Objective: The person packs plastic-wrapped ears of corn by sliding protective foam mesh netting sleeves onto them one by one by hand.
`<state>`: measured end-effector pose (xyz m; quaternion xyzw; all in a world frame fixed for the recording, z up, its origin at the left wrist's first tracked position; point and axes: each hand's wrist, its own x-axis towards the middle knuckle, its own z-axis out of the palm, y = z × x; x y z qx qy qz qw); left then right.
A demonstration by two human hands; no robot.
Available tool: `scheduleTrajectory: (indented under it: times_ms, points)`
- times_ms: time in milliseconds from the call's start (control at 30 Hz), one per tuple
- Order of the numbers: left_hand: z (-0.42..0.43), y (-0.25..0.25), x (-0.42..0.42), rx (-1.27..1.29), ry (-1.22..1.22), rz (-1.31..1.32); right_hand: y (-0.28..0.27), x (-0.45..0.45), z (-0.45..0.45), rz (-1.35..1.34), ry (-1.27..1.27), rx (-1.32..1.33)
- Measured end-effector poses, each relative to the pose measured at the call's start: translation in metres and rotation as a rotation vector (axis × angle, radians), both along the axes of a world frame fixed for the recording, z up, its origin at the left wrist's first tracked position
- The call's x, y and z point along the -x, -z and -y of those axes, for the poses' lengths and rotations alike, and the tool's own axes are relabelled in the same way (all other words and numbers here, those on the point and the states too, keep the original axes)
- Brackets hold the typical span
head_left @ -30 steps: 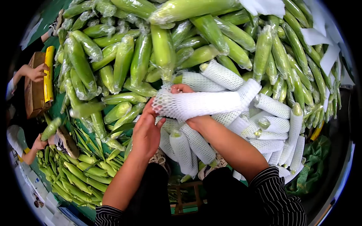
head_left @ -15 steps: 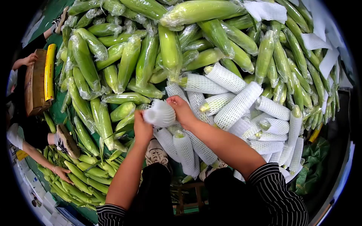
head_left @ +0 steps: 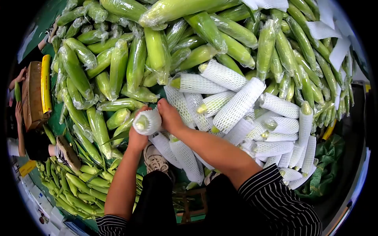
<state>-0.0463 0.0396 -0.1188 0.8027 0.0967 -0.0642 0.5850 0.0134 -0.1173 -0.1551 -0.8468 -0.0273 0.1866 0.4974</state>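
A white foam net sleeve is between my hands, with the pale green end of an ear of corn showing in its opening. My left hand is wrapped round it from the left and below. On its right side, my right hand grips the sleeve, its fingertips partly hidden. Several ears of corn in foam net sleeves lie to the right of my hands. Beyond and to the left are ears of corn in clear plastic film, still in green husks.
Unwrapped ears of corn are heaped at lower left. Another person's hands are by a cardboard box at far left, holding a green ear. Loose white foam sleeves lie at upper right. A dark green sheet is at right.
The sleeve was gathered and hollow-looking; now it is round the corn, its opening towards me. Both hands moved left as the view shifted. The other person's lower hand moved up from the corn heap.
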Motion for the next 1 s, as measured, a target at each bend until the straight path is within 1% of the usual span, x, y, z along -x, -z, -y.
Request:
scheduleTrajectory:
  times_ms: [33, 67, 100, 133, 167, 200, 233, 267, 333, 367, 400, 467, 500, 533, 567, 600, 633, 667, 733, 767, 800, 833, 867, 900, 933, 967, 1000]
  points:
    - [0.001, -0.005, -0.004, 0.104, 0.047, 0.008, 0.013, -0.001, -0.004, -0.006, -0.08, 0.1]
    - [-0.005, -0.012, -0.008, 0.06, 0.119, -0.107, 0.025, -0.004, -0.007, -0.01, -0.148, 0.207]
    - [-0.016, -0.017, -0.007, 0.022, 0.199, -0.218, 0.026, -0.007, -0.01, 0.005, -0.138, 0.219]
    - [-0.022, -0.018, -0.006, -0.014, 0.288, -0.331, 0.041, -0.008, -0.013, -0.041, -0.091, 0.152]
    - [-0.021, -0.013, -0.006, 0.037, 0.2, -0.294, 0.043, -0.007, -0.009, -0.03, -0.148, 0.097]
    - [-0.016, -0.009, -0.006, 0.092, 0.105, -0.263, 0.043, -0.004, -0.009, 0.014, -0.119, 0.067]
    - [-0.008, -0.015, -0.009, 0.116, 0.018, -0.199, 0.019, -0.005, -0.008, 0.059, -0.041, 0.006]
    - [0.001, -0.036, -0.015, 0.085, -0.005, -0.146, -0.012, -0.007, -0.005, 0.158, -0.054, -0.02]
    - [0.014, -0.066, -0.013, 0.158, -0.031, -0.138, -0.073, -0.007, 0.022, 0.262, -0.155, -0.116]
    - [0.023, -0.091, -0.018, 0.157, 0.064, -0.033, -0.101, -0.007, 0.041, 0.319, -0.226, -0.16]
    - [0.035, -0.119, -0.022, 0.15, 0.158, 0.075, -0.149, -0.009, 0.072, -0.029, -0.338, -0.309]
    - [0.069, -0.172, -0.027, -0.143, 0.316, 0.079, -0.196, 0.003, 0.133, -0.456, -0.371, -0.636]
    - [0.085, -0.189, -0.028, -0.052, 0.504, 0.021, -0.2, 0.016, 0.155, -0.528, -0.303, -0.82]
    - [0.096, -0.199, -0.031, 0.039, 0.691, -0.032, -0.207, 0.025, 0.177, -0.58, -0.257, -0.777]
    - [0.099, -0.203, -0.037, 0.139, 0.895, 0.083, -0.21, 0.034, 0.197, -0.626, -0.215, -0.732]
    - [0.101, -0.213, -0.042, 0.166, 0.89, 0.171, -0.196, 0.059, 0.213, -0.564, 0.006, -0.799]
    - [0.088, -0.195, -0.042, 0.174, 0.803, -0.018, -0.192, 0.071, 0.212, -0.524, 0.276, -0.884]
    - [0.065, -0.163, -0.036, 0.185, 0.713, -0.213, -0.187, 0.084, 0.213, -0.481, 0.551, -0.968]
    - [0.032, -0.104, -0.016, -0.258, 0.109, -0.201, -0.149, 0.124, 0.24, -0.668, 0.604, -0.497]
    - [0.006, -0.071, 0.001, -0.428, 0.049, -0.165, -0.17, 0.114, 0.242, -0.777, 0.169, -0.267]
    - [-0.01, -0.048, 0.015, -0.598, -0.018, -0.129, -0.211, 0.091, 0.24, -0.851, -0.272, -0.023]
    - [-0.007, -0.041, 0.017, -0.691, 0.068, -0.041, -0.243, 0.059, 0.237, -0.88, -0.72, 0.238]
    - [-0.005, -0.04, 0.022, -0.788, 0.159, 0.034, -0.259, 0.016, 0.229, -0.77, -0.817, 0.514]
    - [-0.004, -0.039, 0.034, -0.888, 0.259, 0.09, -0.242, 0.017, 0.256, -0.038, -0.458, 0.405]
    - [-0.004, -0.035, 0.031, -0.862, 0.277, -0.062, -0.239, -0.045, 0.249, 0.26, -0.273, 0.169]
    - [-0.013, -0.015, 0.033, -0.837, 0.239, -0.081, -0.246, -0.106, 0.24, 0.703, -0.15, 0.466]
    - [-0.004, -0.022, 0.028, -0.876, 0.14, -0.062, -0.269, -0.161, 0.222, 0.782, -0.106, 0.71]
